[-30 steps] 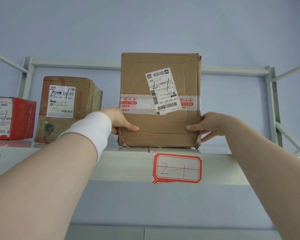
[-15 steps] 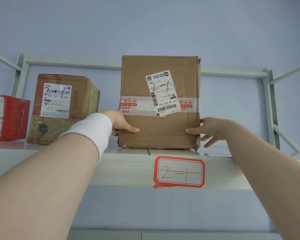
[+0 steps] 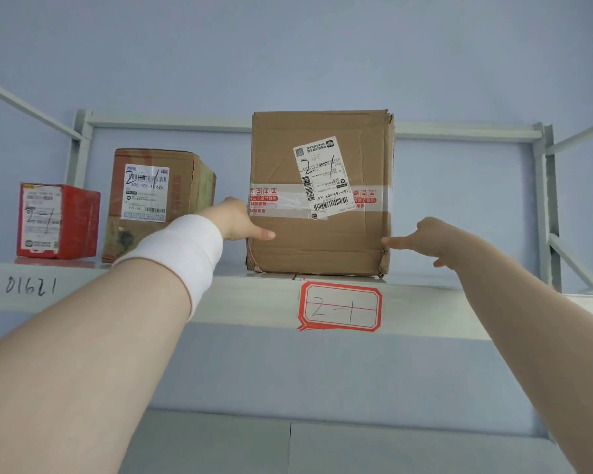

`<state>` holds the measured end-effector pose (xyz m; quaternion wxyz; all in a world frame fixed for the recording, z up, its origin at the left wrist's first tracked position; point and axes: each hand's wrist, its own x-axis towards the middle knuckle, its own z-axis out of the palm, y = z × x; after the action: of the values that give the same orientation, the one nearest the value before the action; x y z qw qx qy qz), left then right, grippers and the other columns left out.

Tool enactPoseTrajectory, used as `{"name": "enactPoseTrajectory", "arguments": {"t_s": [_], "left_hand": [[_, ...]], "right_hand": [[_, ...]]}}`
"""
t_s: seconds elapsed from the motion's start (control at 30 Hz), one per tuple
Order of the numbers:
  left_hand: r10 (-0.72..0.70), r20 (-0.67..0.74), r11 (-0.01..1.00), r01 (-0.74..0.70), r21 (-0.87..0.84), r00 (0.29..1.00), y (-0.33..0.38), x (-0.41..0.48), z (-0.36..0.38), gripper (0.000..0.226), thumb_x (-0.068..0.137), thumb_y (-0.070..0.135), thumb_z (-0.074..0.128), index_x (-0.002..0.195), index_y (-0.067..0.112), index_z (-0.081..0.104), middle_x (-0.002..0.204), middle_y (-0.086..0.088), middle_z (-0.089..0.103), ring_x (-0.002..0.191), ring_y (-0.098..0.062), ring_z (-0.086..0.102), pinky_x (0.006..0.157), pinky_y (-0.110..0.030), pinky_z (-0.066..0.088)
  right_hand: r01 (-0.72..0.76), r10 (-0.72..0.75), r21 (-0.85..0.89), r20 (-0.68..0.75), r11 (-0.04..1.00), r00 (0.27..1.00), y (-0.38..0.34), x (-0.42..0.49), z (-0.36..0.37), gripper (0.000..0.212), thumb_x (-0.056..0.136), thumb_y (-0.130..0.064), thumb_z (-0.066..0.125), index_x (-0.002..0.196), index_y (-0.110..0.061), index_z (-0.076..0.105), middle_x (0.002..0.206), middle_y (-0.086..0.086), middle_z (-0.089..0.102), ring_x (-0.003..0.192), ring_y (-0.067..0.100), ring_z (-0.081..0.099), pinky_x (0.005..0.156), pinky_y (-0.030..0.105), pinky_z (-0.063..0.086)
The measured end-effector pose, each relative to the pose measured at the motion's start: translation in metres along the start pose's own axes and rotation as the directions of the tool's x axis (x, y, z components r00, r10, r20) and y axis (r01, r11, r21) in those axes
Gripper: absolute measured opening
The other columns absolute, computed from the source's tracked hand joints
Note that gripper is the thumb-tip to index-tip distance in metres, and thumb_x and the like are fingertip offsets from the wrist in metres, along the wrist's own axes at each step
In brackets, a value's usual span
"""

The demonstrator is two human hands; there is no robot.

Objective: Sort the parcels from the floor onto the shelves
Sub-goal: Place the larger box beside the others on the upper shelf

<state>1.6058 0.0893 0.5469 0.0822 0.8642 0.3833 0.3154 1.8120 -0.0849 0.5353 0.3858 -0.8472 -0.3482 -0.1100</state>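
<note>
Left hand (image 3: 235, 220) lays its thumb on the cardboard box (image 3: 322, 248) front, low left; its fingers vanish behind the side, so the hold can't be called. Right hand (image 3: 435, 234) has eased off since a moment ago, loose, one fingertip touching the lower right edge. The box stands between them on the shelf (image 3: 254, 299).

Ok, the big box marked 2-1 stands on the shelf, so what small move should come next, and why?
Probably let go and draw both hands back. The large cardboard box rests flat on the shelf, right above the 2-1 tag, and its shipping label reads 2-1 too. The left hand holds its left edge; the right hand touches it with one fingertip.
</note>
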Motion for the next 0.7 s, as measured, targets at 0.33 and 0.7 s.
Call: {"name": "enactPoseTrajectory", "arguments": {"t_s": [0.33, 0.7], "left_hand": [[0.05, -0.066, 0.997, -0.046, 0.066, 0.997, -0.002, -0.059, -0.015, 0.071, 0.089, 0.043, 0.057, 0.136, -0.006, 0.036, 0.14, -0.02, 0.044, 0.125, -0.033, 0.046, 0.081, -0.031, 0.036], [0.147, -0.078, 0.988, -0.143, 0.05, 0.986, -0.018, -0.12, -0.03, 0.068, 0.087, 0.04, 0.061, 0.137, 0.0, 0.035, 0.138, -0.017, 0.046, 0.106, -0.022, 0.049, 0.078, -0.03, 0.035]], "right_hand": [[0.145, -0.153, -0.1, -0.085, 0.984, 0.985, -0.021, -0.062, 0.008, 0.061, 0.089, -0.037, 0.06, 0.133, 0.0, 0.04, 0.135, 0.015, 0.048, 0.124, 0.03, 0.046, 0.092, 0.035, 0.039], [0.243, -0.269, -0.253, -0.074, 0.937, 0.96, -0.058, -0.138, 0.026, 0.054, 0.088, -0.038, 0.06, 0.131, -0.009, 0.045, 0.134, 0.014, 0.045, 0.124, 0.031, 0.043, 0.095, 0.038, 0.039]]}}
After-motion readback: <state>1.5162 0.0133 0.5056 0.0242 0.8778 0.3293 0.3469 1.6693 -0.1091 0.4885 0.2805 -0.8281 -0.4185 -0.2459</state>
